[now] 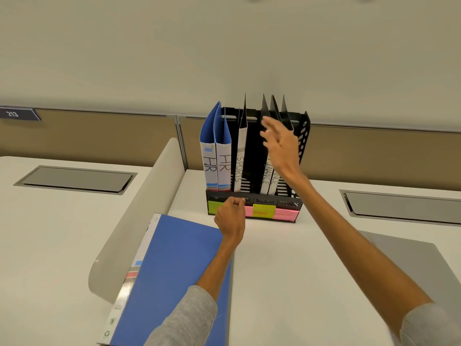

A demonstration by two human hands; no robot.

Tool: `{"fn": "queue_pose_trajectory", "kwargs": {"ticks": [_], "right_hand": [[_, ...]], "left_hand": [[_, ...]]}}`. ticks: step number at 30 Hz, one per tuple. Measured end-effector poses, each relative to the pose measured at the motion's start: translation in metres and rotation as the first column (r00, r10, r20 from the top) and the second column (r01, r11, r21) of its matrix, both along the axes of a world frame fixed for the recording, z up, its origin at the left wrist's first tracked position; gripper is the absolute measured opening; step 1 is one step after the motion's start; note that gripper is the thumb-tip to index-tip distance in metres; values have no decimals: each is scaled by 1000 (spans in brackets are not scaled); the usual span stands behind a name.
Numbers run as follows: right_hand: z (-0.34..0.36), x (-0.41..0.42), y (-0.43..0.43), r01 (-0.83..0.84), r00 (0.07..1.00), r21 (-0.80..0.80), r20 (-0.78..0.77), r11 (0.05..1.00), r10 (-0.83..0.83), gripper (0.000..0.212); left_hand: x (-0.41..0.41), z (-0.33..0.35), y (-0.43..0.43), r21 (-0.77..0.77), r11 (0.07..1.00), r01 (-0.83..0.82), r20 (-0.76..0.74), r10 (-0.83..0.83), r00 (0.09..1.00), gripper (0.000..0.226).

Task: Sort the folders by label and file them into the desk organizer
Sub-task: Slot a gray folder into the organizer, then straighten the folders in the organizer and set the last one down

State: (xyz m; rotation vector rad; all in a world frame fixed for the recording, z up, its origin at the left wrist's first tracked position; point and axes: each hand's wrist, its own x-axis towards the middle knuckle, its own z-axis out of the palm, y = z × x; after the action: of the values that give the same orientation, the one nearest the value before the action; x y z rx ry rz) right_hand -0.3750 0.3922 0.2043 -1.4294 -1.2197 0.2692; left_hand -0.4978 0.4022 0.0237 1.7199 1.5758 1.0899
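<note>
Now right hand fingers splayed wide before black FINANCE-labelled folders in black perforated desk organizer; left hand fingers curled at front rail, grip unclear; blue plastic folder flat beneath wrist.

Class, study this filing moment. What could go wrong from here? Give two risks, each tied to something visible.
1. The open right hand is close to the tall Finance folders; a careless sweep might tip them or shove the organizer.
2. The left hand covers some of the sticky notes on the organizer's front, and the blue folder on the desk shows no readable label, so it could be misfiled.
</note>
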Motion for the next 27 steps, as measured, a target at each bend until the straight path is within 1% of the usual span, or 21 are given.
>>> {"fn": "queue_pose_trajectory", "kwargs": {"ticks": [2, 4, 6, 9, 12, 15, 17, 19, 20, 22, 25, 27], "right_hand": [[-11, 7, -24, 166, 983, 117, -93, 979, -155, 26], [-25, 19, -48, 247, 964, 127, -130, 960, -231, 24], [-39, 32, -71, 291, 952, 67, -123, 954, -282, 24], [-62, 56, -106, 355, 933, -16, -55, 935, -355, 23], [-84, 83, -144, 422, 906, -94, 10, 902, -423, 25], [-108, 112, -183, 483, 874, -232, 77, 844, -480, 27], [-127, 135, -214, 521, 848, -350, 105, 779, -520, 29], [-147, 156, -244, 517, 837, -472, 104, 715, -537, 32], [-157, 165, -259, 497, 841, -527, 96, 689, -532, 34], [-173, 180, -286, 459, 848, -616, 89, 640, -522, 39], [-192, 196, -320, 435, 850, -695, 106, 573, -516, 43], [-202, 202, -339, 428, 848, -728, 118, 535, -516, 44]], "left_hand": [[6, -3, -18, -14, 1000, 21, -36, -22, 999, 29], [15, -7, -38, -26, 998, 56, -38, -57, 998, 38], [26, -7, -60, -25, 995, 95, -23, -96, 995, 42], [45, -6, -92, -6, 989, 151, -14, -151, 988, 46], [65, -10, -120, -16, 978, 210, -41, -211, 977, 45], [86, -13, -149, -77, 958, 275, -91, -281, 955, 40], [102, -16, -171, -120, 940, 319, -112, -332, 937, 34], [116, -22, -192, -181, 913, 366, -106, -388, 916, 29], [123, -25, -201, -216, 895, 389, -109, -418, 902, 30], [138, -31, -219, -305, 855, 420, -140, -477, 868, 45], [161, -39, -245, -419, 789, 450, -201, -564, 801, 69], [175, -43, -262, -468, 751, 466, -237, -615, 752, 70]]}}
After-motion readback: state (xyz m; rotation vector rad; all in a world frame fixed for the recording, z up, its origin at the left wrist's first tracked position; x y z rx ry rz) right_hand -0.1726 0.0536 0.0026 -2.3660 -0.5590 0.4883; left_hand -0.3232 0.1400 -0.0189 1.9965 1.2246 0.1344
